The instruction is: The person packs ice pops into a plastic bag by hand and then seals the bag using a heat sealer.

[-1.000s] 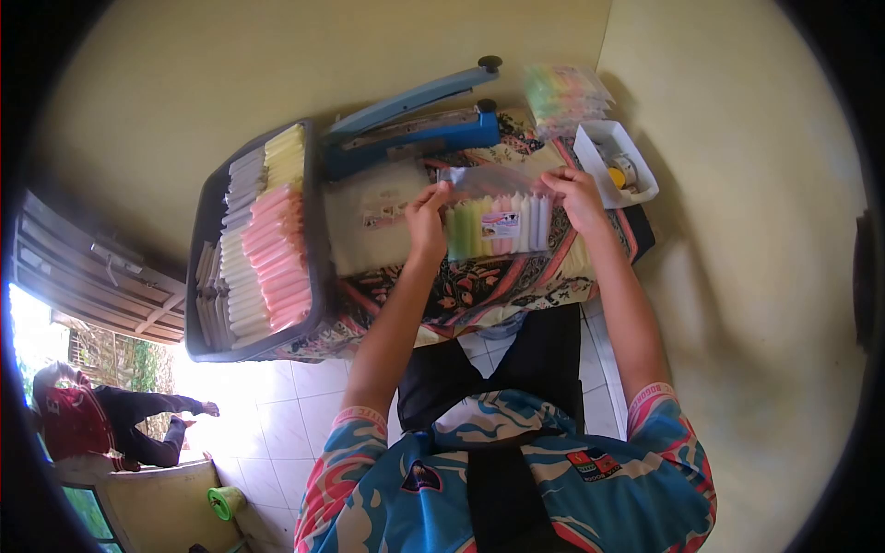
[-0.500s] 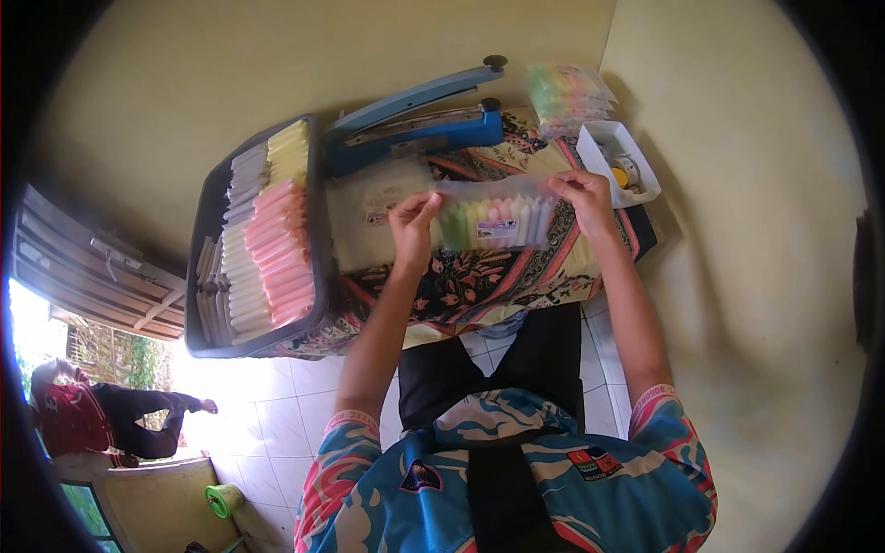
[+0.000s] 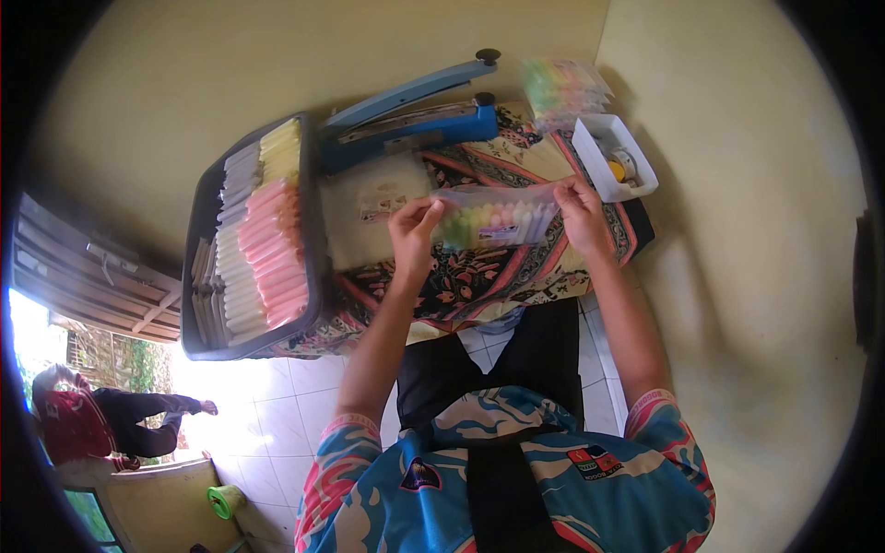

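Note:
A clear plastic packet [image 3: 498, 221] of small sticks in green, yellow, pink, white and lilac, with a small label, is stretched level between my hands above the patterned cloth [image 3: 461, 272]. My left hand [image 3: 415, 230] pinches its upper left corner, thumb against fingers. At the upper right corner, my right hand [image 3: 579, 210] is closed on the plastic in the same way. Flat clear bags [image 3: 355, 230] with printed labels lie just left of my left hand. Beyond them is a dark tray [image 3: 318, 276] with rows of pink, cream, yellow and lilac sticks.
A blue bag sealer [image 3: 415, 131] with its arm raised stands at the back. Filled packets [image 3: 564, 90] are piled at the back right, beside a white box [image 3: 645, 180] holding tape. A person [image 3: 101, 419] is at the far left, near a green bin [image 3: 221, 500].
The packet's lower edge has tilted a little and its label has shifted slightly right. Both hands still hold its top corners, and the whole view has moved slightly.

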Motion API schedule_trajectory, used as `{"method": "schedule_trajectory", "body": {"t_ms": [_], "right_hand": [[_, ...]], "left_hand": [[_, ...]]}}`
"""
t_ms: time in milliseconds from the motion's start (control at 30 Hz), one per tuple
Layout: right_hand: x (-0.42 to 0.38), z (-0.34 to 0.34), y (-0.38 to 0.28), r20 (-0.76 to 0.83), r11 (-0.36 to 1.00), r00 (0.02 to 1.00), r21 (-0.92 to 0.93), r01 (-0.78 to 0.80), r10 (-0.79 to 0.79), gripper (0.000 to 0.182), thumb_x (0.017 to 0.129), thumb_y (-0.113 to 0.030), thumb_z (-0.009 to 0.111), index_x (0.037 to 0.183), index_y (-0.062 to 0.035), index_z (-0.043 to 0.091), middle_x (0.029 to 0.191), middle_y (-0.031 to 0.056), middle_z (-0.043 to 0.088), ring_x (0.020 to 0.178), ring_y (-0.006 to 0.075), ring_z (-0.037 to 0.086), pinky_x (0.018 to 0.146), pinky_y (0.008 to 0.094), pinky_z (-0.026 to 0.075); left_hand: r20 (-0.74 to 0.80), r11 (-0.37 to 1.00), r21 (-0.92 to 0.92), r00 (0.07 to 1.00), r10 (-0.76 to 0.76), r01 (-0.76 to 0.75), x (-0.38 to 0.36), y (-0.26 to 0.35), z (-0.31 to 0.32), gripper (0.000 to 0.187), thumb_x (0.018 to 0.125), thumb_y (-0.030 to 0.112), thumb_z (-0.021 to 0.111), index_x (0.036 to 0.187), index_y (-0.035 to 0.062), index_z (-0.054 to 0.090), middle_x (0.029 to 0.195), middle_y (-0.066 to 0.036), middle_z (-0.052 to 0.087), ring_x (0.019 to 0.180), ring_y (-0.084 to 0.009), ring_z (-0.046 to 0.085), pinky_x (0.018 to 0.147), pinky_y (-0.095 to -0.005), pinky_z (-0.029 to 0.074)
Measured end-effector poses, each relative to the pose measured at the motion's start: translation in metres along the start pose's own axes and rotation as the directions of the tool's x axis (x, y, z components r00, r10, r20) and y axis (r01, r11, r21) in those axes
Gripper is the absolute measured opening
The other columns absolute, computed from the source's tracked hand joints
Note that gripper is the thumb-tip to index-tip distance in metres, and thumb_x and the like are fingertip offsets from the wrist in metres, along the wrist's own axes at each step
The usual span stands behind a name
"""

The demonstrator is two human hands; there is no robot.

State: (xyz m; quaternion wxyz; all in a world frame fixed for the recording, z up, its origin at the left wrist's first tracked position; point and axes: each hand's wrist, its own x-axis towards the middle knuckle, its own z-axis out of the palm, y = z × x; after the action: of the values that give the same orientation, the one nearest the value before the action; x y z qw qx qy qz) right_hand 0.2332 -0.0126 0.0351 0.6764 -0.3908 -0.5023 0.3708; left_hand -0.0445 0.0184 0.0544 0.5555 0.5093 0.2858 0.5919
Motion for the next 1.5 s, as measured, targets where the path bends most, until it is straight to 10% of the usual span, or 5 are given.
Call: {"method": "schedule_trajectory", "body": {"t_ms": [533,833,1067,1267,1500], "right_hand": [[-0.006,0.019,0.01,-0.079,0.982,0.993,0.159,0.099,-0.087,0.011,0.094,-0.013,0.055,0.087,-0.0048,0.054,0.08,0.0008,0.057,0.073,0.008,0.052,0.07,0.0225,0.04],[-0.009,0.021,0.009,-0.097,0.959,0.992,0.263,0.108,-0.085,0.013,0.095,-0.014,0.054,0.086,-0.0041,0.054,0.078,-0.0006,0.056,0.072,0.0069,0.051,0.069,0.0216,0.039],[-0.01,0.031,-0.003,-0.127,0.947,0.985,0.284,0.151,-0.119,0.015,0.095,-0.013,0.055,0.085,-0.0027,0.054,0.077,-0.0006,0.056,0.073,0.0074,0.053,0.071,0.0225,0.041],[-0.007,0.029,0.001,-0.049,0.946,0.989,0.288,0.145,-0.137,0.013,0.095,-0.014,0.051,0.087,-0.0032,0.049,0.082,0.0152,0.066,0.077,0.0252,0.066,0.075,0.0344,0.051],[-0.006,0.018,0.026,-0.126,0.965,0.981,0.195,0.173,-0.15,0.014,0.095,-0.014,0.052,0.087,-0.0024,0.051,0.081,0.0144,0.066,0.075,0.0236,0.065,0.074,0.034,0.051]], "left_hand": [[-0.057,0.998,-0.037,0.997,-0.042,0.04,-0.006,-0.013,0.003,0.019,0.093,0.013,0.06,0.101,-0.0032,0.063,0.094,-0.008,0.068,0.087,-0.0139,0.063,0.082,-0.0265,0.048],[0.208,0.979,0.184,0.97,-0.127,0.089,-0.022,-0.032,-0.019,0.055,0.084,0.011,0.069,0.13,-0.0056,0.044,0.122,-0.015,0.057,0.118,-0.0227,0.052,0.099,-0.0352,0.04],[0.235,0.673,0.736,0.96,-0.152,-0.074,-0.029,-0.032,-0.025,0.052,0.073,0.009,0.077,0.118,0.0003,0.053,0.102,-0.016,0.061,0.093,-0.0264,0.062,0.081,-0.0353,0.049],[0.274,0.585,0.78,0.962,-0.002,-0.221,-0.032,-0.029,-0.019,0.032,0.074,0.01,0.075,0.091,-0.001,0.05,0.076,-0.015,0.056,0.067,-0.0287,0.057,0.064,-0.037,0.046],[0.269,0.599,0.777,0.962,-0.039,-0.193,-0.035,-0.034,-0.021,0.044,0.074,0.012,0.076,0.106,0.0005,0.048,0.084,-0.016,0.058,0.075,-0.0295,0.059,0.069,-0.0381,0.047]]}}
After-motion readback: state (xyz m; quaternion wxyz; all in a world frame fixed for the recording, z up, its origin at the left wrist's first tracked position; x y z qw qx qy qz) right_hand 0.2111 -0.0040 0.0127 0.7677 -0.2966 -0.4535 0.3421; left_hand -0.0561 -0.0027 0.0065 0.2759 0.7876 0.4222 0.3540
